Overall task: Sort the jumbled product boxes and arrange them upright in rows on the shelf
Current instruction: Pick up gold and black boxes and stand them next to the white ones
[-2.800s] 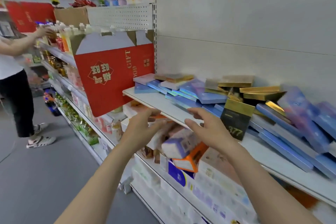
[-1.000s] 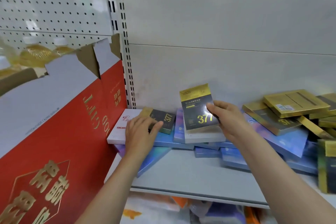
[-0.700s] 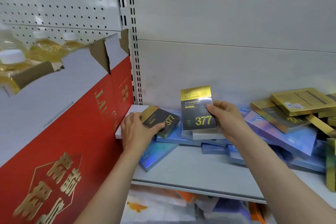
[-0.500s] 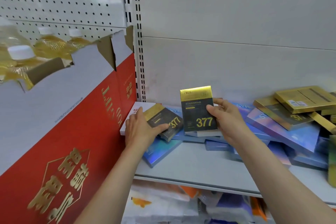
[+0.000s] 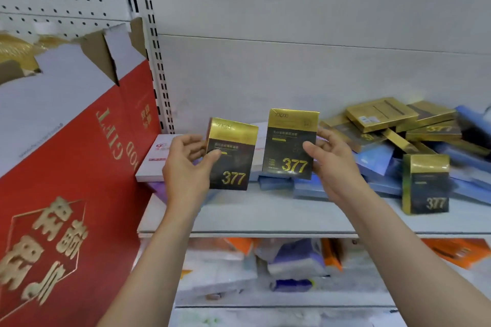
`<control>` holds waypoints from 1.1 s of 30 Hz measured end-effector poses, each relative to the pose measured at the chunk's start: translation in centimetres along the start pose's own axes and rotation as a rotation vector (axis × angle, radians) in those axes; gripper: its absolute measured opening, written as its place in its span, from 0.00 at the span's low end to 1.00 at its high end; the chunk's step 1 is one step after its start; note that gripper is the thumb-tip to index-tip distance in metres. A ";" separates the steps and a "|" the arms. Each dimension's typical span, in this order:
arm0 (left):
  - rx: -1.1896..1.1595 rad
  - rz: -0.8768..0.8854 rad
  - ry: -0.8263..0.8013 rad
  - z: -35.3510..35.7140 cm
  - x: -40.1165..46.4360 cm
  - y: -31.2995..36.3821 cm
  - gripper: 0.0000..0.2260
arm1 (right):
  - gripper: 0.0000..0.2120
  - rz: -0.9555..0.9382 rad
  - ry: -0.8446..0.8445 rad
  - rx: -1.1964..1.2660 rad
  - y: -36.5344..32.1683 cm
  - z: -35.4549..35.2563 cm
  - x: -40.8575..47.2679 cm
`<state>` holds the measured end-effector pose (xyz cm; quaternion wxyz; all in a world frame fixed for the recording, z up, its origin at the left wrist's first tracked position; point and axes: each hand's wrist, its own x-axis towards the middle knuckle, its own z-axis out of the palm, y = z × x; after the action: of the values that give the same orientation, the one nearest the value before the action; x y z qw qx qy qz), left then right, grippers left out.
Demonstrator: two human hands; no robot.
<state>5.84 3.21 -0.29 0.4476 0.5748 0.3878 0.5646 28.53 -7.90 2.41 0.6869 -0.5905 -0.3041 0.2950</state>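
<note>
Left hand (image 5: 186,164) has thumb in front and fingers curled behind a black-and-gold "377" box (image 5: 231,154), pinching its left edge. Right hand (image 5: 332,164) does the same on the right edge of a second "377" box (image 5: 291,144). Both boxes are upright in the air, side by side, above the front of the grey shelf (image 5: 265,218).

Behind them is the jumble (image 5: 385,135): flat gold boxes on blue ones, and a white box (image 5: 155,159) by the red gift carton (image 5: 71,167). One more "377" box (image 5: 426,184) stands at right.

Risk as I see it: edge pinches are light, so either box could twist or topple when set down, and the crowding pile leaves little room for a row.

The lower shelf is just blur, and the pile runs out of frame at right.
</note>
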 end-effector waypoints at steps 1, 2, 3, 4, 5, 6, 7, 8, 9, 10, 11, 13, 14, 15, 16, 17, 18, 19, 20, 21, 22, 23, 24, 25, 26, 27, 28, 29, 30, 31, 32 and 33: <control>-0.028 0.006 -0.014 1.0 -0.9 0.6 0.19 | 0.17 -0.011 0.003 0.002 -0.2 -1.3 -0.4; -0.047 0.012 -0.037 2.2 -1.9 1.2 0.20 | 0.18 -0.021 0.016 0.004 -0.4 -2.7 -0.9; -0.064 0.016 -0.067 3.5 -2.9 1.6 0.21 | 0.18 -0.028 0.036 0.008 -0.6 -4.3 -1.4; -0.088 0.015 -0.105 4.9 -4.0 2.1 0.21 | 0.18 -0.034 0.059 0.014 -0.9 -6.1 -1.8; -0.112 0.012 -0.146 6.5 -5.2 2.5 0.21 | 0.17 -0.043 0.079 0.019 -1.2 -8.2 -2.3; -0.129 0.017 -0.188 8.2 -6.6 3.0 0.20 | 0.15 -0.055 0.095 0.022 -1.5 -10.5 -2.8; -0.138 0.030 -0.224 10.0 -8.0 3.5 0.19 | 0.13 -0.063 0.111 0.028 -1.9 -12.9 -3.4; -0.147 0.043 -0.252 12.1 -9.6 4.0 0.19 | 0.11 -0.068 0.129 0.036 -2.3 -15.6 -4.0; -0.157 0.046 -0.273 14.2 -11.3 4.5 0.18 | 0.10 -0.077 0.147 0.036 -2.6 -18.4 -4.7; -0.170 0.039 -0.294 16.6 -13.1 5.1 0.18 | 0.10 -0.092 0.165 0.025 -3.0 -21.4 -5.4; -0.188 0.028 -0.319 19.1 -15.0 5.7 0.17 | 0.10 -0.109 0.183 0.005 -3.4 -24.5 -6.2; -0.219 0.009 -0.366 24.3 -18.8 6.7 0.15 | 0.12 -0.135 0.232 -0.031 -4.1 -30.5 -7.6; -0.231 0.002 -0.386 26.9 -20.6 7.1 0.15 | 0.13 -0.145 0.263 -0.037 -4.4 -33.6 -8.3; -0.244 -0.008 -0.407 29.5 -22.3 7.5 0.14 | 0.13 -0.154 0.294 -0.034 -4.6 -36.5 -8.9; -0.255 -0.019 -0.429 32.0 -23.9 7.9 0.14 | 0.13 -0.159 0.323 -0.033 -4.9 -39.4 -9.6; -0.260 -0.025 -0.451 34.5 -25.5 8.2 0.14 | 0.13 -0.158 0.348 -0.035 -5.2 -42.3 -10.2; -0.259 -0.026 -0.473 37.0 -27.1 8.6 0.14 | 0.12 -0.155 0.370 -0.034 -5.5 -45.1 -10.7; -0.258 -0.029 -0.495 39.3 -28.7 8.9 0.14 | 0.10 -0.152 0.391 -0.029 -5.7 -47.8 -11.2; -0.257 -0.036 -0.519 41.5 -30.2 9.3 0.14 | 0.10 -0.147 0.414 -0.025 -6.0 -50.3 -11.6; -0.256 -0.044 -0.545 43.6 -31.6 9.7 0.14 | 0.09 -0.144 0.442 -0.028 -6.2 -52.7 -11.9; -0.254 -0.049 -0.574 45.7 -32.9 10.1 0.14 | 0.09 -0.143 0.472 -0.035 -6.4 -55.1 -12.1; -0.249 -0.052 -0.601 47.8 -34.0 10.4 0.14 | 0.10 -0.142 0.501 -0.045 -6.6 -57.3 -12.2; -0.244 -0.053 -0.621 49.8 -34.9 10.7 0.14 | 0.10 -0.143 0.525 -0.056 -6.8 -59.6 -12.2; -0.245 -0.053 -0.637 51.9 -35.8 11.1 0.14 | 0.10 -0.148 0.545 -0.064 -7.0 -61.7 -12.1; -0.249 -0.054 -0.653 54.0 -36.5 11.3 0.14 | 0.11 -0.155 0.566 -0.063 -7.2 -63.9 -11.9; -0.256 -0.056 -0.669 56.2 -37.1 11.5 0.14 | 0.12 -0.159 0.590 -0.055 -7.3 -66.0 -11.6; -0.262 -0.057 -0.687 58.4 -37.8 11.6 0.14 | 0.13 -0.161 0.615 -0.044 -7.5 -68.0 -11.3; -0.265 -0.056 -0.702 60.7 -38.4 11.7 0.14 | 0.13 -0.162 0.638 -0.036 -7.6 -70.0 -10.9; -0.266 -0.056 -0.713 63.0 -39.0 11.6 0.14 | 0.13 -0.163 0.656 -0.034 -7.7 -72.1 -10.4; -0.270 -0.060 -0.723 65.5 -39.5 11.5 0.13 | 0.13 -0.164 0.673 -0.035 -7.9 -74.2 -9.8; -0.280 -0.071 -0.733 68.1 -40.0 11.3 0.13 | 0.12 -0.164 0.691 -0.042 -8.2 -76.3 -9.0; -0.294 -0.086 -0.743 70.7 -40.4 11.1 0.13 | 0.12 -0.166 0.709 -0.056 -8.4 -78.5 -8.1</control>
<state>73.14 -43.96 0.81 0.6578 0.6531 0.1384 0.3486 83.88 -64.75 0.97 0.7548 -0.6479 -0.1020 0.0069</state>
